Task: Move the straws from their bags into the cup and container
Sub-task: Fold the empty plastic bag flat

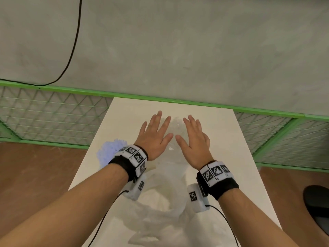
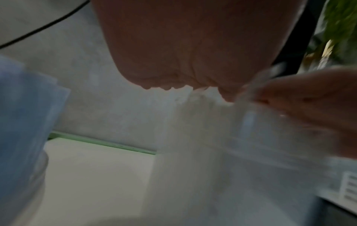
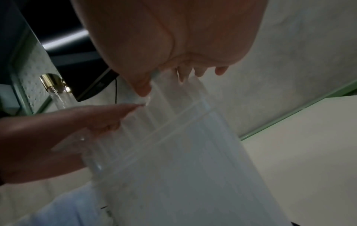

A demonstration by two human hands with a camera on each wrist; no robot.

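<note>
Clear container of straws: upright on desk, long axis vertical. Left hand and right hand flank its top, each grip spread flat, equally near.

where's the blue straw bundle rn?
Head view: the blue straws stand at the white table's left edge, just outside the left hand and wrist; the left wrist view shows them at far left.
</note>
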